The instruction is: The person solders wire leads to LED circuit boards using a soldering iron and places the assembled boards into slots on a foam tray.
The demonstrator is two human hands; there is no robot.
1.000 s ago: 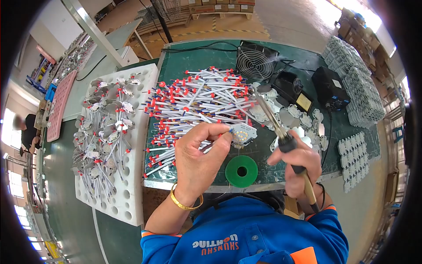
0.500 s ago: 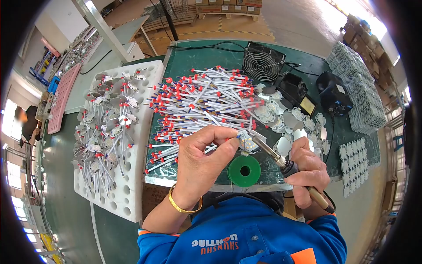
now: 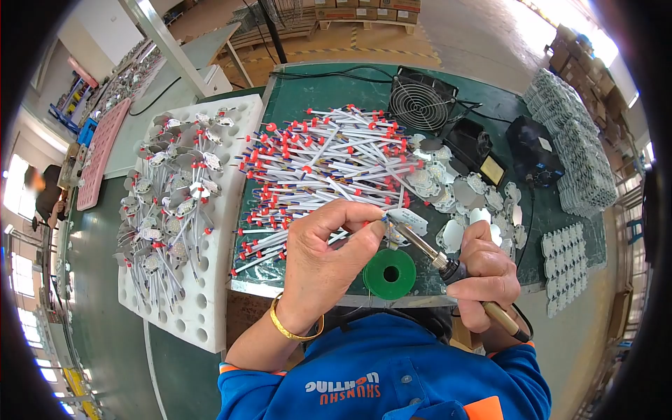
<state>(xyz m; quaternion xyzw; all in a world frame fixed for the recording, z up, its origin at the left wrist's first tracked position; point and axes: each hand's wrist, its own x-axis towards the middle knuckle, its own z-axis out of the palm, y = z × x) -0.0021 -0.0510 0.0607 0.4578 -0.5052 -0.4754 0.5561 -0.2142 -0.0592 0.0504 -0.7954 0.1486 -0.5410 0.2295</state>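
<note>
My right hand is closed around the handle of a soldering iron, its metal barrel slanting up and left. The iron's tip meets or comes very near a small LED board, which is tilted. My left hand pinches a thin wire with a bit of blue showing, right beside the board; the fingers hide most of it. A green spool of solder lies at the table's front edge below the iron. Behind my hands is a heap of white cables with red caps.
Loose LED boards lie right of the heap. Beyond stand a fan, a black iron stand and a black soldering station. Board stacks line the right edge. A white perforated tray holds wired boards at left. Someone is at far left.
The iron and my right hand have shifted slightly left. The board by the tip has turned, so more of its pale face shows. My left hand keeps its pinch, nearly still.
</note>
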